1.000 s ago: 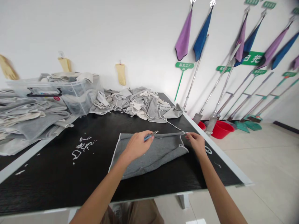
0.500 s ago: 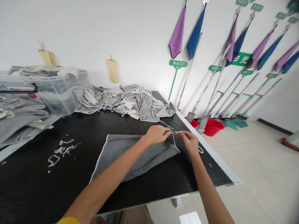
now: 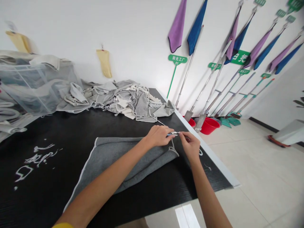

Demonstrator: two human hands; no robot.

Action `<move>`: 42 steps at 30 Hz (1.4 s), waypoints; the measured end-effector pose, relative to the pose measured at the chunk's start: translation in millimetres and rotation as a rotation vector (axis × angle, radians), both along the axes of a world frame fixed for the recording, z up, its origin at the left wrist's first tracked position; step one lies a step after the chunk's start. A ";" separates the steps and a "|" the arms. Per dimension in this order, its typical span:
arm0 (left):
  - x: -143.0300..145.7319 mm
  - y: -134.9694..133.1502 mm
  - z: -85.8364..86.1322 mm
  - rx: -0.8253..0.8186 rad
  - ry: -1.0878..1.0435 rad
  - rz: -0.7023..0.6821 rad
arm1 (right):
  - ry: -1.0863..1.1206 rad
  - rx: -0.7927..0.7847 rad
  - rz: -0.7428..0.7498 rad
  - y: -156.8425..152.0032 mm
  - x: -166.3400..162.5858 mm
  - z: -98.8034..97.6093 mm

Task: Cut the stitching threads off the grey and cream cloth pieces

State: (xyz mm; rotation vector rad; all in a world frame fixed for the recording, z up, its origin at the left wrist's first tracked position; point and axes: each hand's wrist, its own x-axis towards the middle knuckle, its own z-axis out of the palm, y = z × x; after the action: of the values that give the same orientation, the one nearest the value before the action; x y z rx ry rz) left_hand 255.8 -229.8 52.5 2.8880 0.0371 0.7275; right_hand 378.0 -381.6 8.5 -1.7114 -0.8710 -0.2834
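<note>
A grey cloth point(image 3: 123, 158) with white stitched edges lies folded on the black table, partly beneath my left forearm. In my left hand point(image 3: 158, 135), closed over the cloth's far right corner, are small thread snips point(image 3: 175, 133) with a bit of blue and metal blades. Their tips meet the fingertips of my right hand point(image 3: 190, 144), which pinch the end of a white thread at the cloth's edge. The pinched end itself is mostly hidden. Close behind my right wrist, a white ring-shaped handle point(image 3: 200, 152) shows in part.
Grey and white cloths point(image 3: 128, 99) are heaped at the table's back. A clear plastic bin point(image 3: 35, 88) with more cloths stands at left. Thread scraps point(image 3: 35, 160) lie on the black table point(image 3: 78, 126). Beyond its right edge are red buckets point(image 3: 210, 125) and leaning mops.
My view has turned slightly right. The snips' tips and my right fingertips have come together, and the white loop that showed between my hands is no longer visible.
</note>
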 end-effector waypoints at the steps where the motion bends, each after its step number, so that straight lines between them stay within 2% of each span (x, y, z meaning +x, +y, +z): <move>1: 0.4 0.2 -0.6 0.001 -0.004 0.012 | -0.006 0.002 -0.005 -0.2 -0.4 0.3; 10: 0.5 5.9 -4.1 -0.010 -0.001 0.037 | -0.043 -0.006 -0.029 -1.5 -2.4 2.3; 42: 6.2 -3.3 -1.9 -0.010 0.053 -0.028 | -0.058 -0.030 -0.013 -3.2 -5.8 3.6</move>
State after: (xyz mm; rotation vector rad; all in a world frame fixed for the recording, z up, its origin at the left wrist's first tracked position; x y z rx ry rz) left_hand 262.0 -233.1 50.6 2.8919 0.0067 0.6448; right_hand 372.2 -384.8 12.2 -1.7444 -0.9108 -0.3324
